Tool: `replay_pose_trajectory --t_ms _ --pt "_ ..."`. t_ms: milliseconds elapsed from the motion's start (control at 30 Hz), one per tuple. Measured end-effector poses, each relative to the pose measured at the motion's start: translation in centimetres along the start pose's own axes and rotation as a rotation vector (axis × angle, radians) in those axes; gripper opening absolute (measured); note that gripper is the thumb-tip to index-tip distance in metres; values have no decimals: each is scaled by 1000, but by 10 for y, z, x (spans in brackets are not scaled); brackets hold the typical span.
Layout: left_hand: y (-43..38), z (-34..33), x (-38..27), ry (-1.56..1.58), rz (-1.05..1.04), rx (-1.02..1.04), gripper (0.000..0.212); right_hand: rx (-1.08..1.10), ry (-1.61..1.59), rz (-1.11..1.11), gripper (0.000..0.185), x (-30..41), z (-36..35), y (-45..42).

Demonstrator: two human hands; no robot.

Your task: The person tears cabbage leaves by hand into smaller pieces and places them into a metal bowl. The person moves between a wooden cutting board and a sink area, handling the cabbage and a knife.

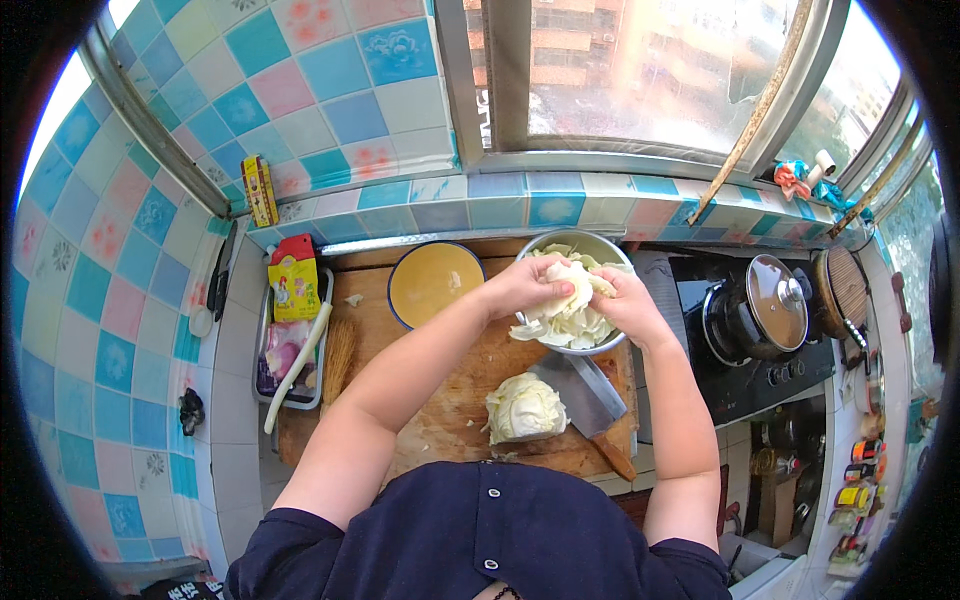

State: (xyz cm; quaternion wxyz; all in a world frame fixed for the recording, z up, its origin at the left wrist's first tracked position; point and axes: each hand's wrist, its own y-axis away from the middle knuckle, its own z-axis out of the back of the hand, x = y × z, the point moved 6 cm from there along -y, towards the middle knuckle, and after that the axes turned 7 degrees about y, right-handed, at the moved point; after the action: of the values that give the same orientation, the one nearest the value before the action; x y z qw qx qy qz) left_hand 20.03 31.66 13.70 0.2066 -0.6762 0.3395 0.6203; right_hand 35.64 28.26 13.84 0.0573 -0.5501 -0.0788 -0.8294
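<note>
Both my hands hold a bunch of pale cabbage leaves [564, 289] over a metal bowl [619, 255]. My left hand [529, 285] grips the bunch from the left, thumb on top. On its right side, my right hand [628, 304] pinches the leaves at the edge. More cabbage pieces [574, 331] fill the bowl beneath, and some hang over its rim. Nearer to me, a cut cabbage head [525, 407] sits on the wooden cutting board [442, 375]. Beside it lies a cleaver [589, 394], partly behind the cabbage and bowl, with its wooden handle towards me.
A yellow enamel basin [435, 285] with a dark rim stands at the back of the board. Left are a small brush [341, 352] and a plastic tray [324, 375] of packets and a green onion stalk [300, 367]. A lidded pot [776, 304] stands on the gas stove [750, 394].
</note>
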Motion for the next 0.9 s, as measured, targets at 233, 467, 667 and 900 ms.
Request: replay_pose_trajectory --t_ms 233,467,667,900 --pt "0 -6 19 324 22 -81 36 95 -782 -106 38 -37 -17 -2" --pt "-11 -5 34 469 3 -97 39 36 -946 -135 36 -45 -18 -8" --pt "-12 8 29 445 -59 -110 42 -248 -807 -174 38 -55 11 -14" --pt "-29 19 11 -497 -160 -205 85 -392 259 168 65 -21 14 -13"
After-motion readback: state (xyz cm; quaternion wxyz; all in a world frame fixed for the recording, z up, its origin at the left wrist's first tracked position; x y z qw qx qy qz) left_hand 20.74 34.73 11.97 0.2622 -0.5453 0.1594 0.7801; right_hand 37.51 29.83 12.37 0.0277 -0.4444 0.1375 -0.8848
